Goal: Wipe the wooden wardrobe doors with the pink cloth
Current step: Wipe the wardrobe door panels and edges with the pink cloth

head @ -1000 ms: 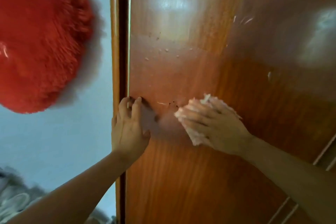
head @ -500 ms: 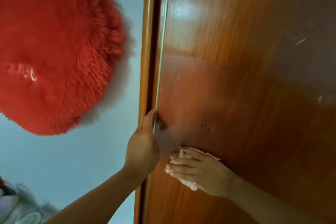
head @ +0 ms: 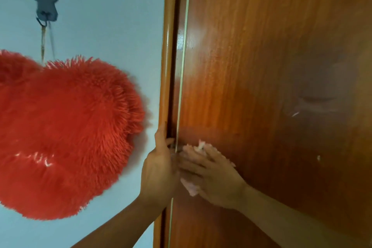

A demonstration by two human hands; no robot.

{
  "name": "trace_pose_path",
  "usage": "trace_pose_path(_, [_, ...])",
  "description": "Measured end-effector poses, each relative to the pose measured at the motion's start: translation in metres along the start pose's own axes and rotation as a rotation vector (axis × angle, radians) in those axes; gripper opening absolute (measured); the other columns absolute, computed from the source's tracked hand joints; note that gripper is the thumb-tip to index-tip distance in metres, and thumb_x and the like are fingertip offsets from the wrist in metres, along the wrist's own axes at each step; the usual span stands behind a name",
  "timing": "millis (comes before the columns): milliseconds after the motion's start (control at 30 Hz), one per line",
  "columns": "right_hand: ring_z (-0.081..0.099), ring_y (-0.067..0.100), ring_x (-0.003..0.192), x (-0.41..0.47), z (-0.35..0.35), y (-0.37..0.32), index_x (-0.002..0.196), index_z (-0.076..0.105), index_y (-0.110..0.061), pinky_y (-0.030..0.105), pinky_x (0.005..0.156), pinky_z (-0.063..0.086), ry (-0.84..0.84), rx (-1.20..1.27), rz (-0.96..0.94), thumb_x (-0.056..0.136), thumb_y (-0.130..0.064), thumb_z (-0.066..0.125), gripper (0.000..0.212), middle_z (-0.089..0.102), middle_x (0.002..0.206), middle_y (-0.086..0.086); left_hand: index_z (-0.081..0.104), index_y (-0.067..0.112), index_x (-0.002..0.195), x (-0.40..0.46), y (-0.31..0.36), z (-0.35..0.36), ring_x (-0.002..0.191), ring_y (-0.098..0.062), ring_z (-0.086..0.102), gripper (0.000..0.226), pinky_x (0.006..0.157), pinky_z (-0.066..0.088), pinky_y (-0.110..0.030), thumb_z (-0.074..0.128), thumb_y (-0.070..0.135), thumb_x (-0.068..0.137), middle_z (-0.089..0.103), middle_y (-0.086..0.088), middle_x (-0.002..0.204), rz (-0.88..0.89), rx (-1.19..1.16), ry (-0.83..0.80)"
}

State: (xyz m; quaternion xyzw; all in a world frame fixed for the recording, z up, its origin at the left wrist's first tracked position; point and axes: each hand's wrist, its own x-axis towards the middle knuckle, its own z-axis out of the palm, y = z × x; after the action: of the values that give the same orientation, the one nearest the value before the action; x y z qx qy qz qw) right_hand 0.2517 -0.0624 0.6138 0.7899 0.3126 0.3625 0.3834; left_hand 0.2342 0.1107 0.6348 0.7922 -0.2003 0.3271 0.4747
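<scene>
The wooden wardrobe door point(head: 271, 66) fills the right half of the frame, glossy reddish-brown, with a few pale smears and specks at mid right. Its left edge carries a thin light strip running top to bottom, and just left of that stands the rounded orange-brown frame post point(head: 166, 56). A pale blue wall point(head: 110, 16) takes up the left half. On it, at left centre, hangs a shaggy red heart cushion point(head: 64, 133) with faint white lettering low on its face, strung from a hook point(head: 43, 22) under a dark shape at the upper left. At lower centre, the right hand point(head: 215, 179) lies flat on the door near its left edge, fingers point(head: 191, 164) extended and pressing the pink cloth point(head: 190, 186) against the wood; the cloth shows above and below the fingers. Just beside it, the left hand point(head: 158, 171) grasps the frame post, thumb up along the post and fingers curled into the dark gap between post and door.
</scene>
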Motion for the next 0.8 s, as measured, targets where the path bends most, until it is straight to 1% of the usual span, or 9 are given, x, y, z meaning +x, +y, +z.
trace_pose_path(67, [0.012, 0.021, 0.146, -0.016, 0.007, 0.006, 0.146, 0.031, -0.029, 0.047, 0.118, -0.01, -0.06, -0.062, -0.203, 0.085, -0.048, 0.056, 0.069, 0.023, 0.157, -0.01, 0.015, 0.026, 0.145, 0.0, 0.006, -0.003, 0.095, -0.028, 0.064, 0.081, 0.078, 0.053, -0.046, 0.034, 0.019, 0.066, 0.064, -0.007, 0.115, -0.019, 0.047, -0.046])
trace_pose_path(133, [0.01, 0.022, 0.147, -0.012, -0.004, 0.038, 0.147, 0.032, -0.029, 0.047, 0.119, -0.003, -0.022, -0.045, -0.174, 0.086, -0.047, 0.057, 0.068, 0.023, 0.158, -0.008, 0.011, 0.029, 0.144, 0.005, 0.017, -0.003, 0.093, -0.033, 0.064, 0.082, 0.075, 0.053, -0.046, 0.044, 0.012, 0.071, 0.062, -0.01, 0.119, -0.011, 0.147, -0.091])
trace_pose_path(300, [0.013, 0.027, 0.147, 0.016, -0.066, 0.163, 0.151, 0.025, -0.025, 0.051, 0.115, 0.006, 0.195, -0.025, 0.361, 0.088, -0.041, 0.039, 0.066, 0.02, 0.159, -0.001, 0.011, 0.024, 0.146, 0.034, 0.054, 0.001, 0.112, -0.031, 0.054, 0.092, 0.07, 0.046, -0.038, 0.054, 0.002, 0.068, 0.024, 0.002, 0.152, 0.047, 0.364, -0.06])
trace_pose_path(400, [0.005, 0.03, 0.148, 0.019, -0.066, 0.159, 0.152, 0.021, -0.024, 0.052, 0.116, 0.0, 0.239, 0.044, 0.564, 0.085, -0.039, 0.046, 0.073, 0.014, 0.161, 0.001, 0.012, 0.025, 0.147, 0.043, 0.061, 0.015, 0.132, -0.031, 0.034, 0.092, 0.084, 0.049, -0.044, 0.055, 0.004, 0.069, 0.014, -0.006, 0.154, 0.046, 0.408, 0.008])
trace_pose_path(467, [0.007, 0.032, 0.147, 0.004, -0.044, 0.115, 0.151, 0.026, -0.023, 0.054, 0.115, 0.001, 0.207, 0.06, 0.462, 0.081, -0.039, 0.052, 0.076, 0.017, 0.16, 0.002, 0.014, 0.022, 0.147, 0.04, 0.057, 0.029, 0.137, -0.038, 0.023, 0.086, 0.095, 0.043, -0.052, 0.051, 0.01, 0.071, 0.01, -0.018, 0.154, 0.052, 0.415, 0.026])
trace_pose_path(533, [0.012, 0.029, 0.146, -0.031, -0.018, 0.071, 0.146, 0.036, -0.026, 0.052, 0.116, -0.005, 0.108, 0.026, 0.153, 0.083, -0.04, 0.05, 0.066, 0.025, 0.157, -0.001, 0.014, 0.018, 0.147, 0.035, 0.053, 0.04, 0.137, -0.044, 0.018, 0.084, 0.103, 0.034, -0.056, 0.056, 0.015, 0.075, 0.008, -0.026, 0.152, 0.039, 0.473, 0.026])
trace_pose_path(633, [0.01, 0.021, 0.147, -0.084, -0.004, 0.075, 0.149, 0.028, -0.028, 0.046, 0.117, -0.015, -0.029, -0.053, -0.096, 0.089, -0.042, 0.047, 0.065, 0.018, 0.159, -0.009, 0.015, 0.01, 0.146, 0.032, 0.061, 0.047, 0.136, -0.048, 0.016, 0.093, 0.106, 0.024, -0.057, 0.068, 0.014, 0.07, 0.009, -0.032, 0.15, 0.011, 0.541, 0.042])
trace_pose_path(700, [0.011, 0.023, 0.147, -0.096, -0.011, 0.114, 0.15, 0.026, -0.027, 0.046, 0.117, -0.007, 0.046, -0.044, -0.022, 0.091, -0.042, 0.049, 0.065, 0.019, 0.159, -0.008, 0.02, 0.006, 0.144, 0.033, 0.073, 0.052, 0.135, -0.049, 0.019, 0.092, 0.105, 0.024, -0.06, 0.067, 0.007, 0.066, 0.012, -0.031, 0.15, 0.0, 0.545, 0.056])
trace_pose_path(800, [0.008, 0.028, 0.147, -0.105, -0.039, 0.19, 0.152, 0.015, -0.026, 0.05, 0.116, 0.002, 0.138, -0.077, 0.312, 0.095, -0.044, 0.032, 0.063, 0.014, 0.16, -0.001, 0.023, 0.006, 0.144, 0.03, 0.091, 0.065, 0.136, -0.047, 0.018, 0.089, 0.106, 0.024, -0.06, 0.067, 0.009, 0.067, 0.012, -0.025, 0.153, 0.079, 0.545, 0.026])
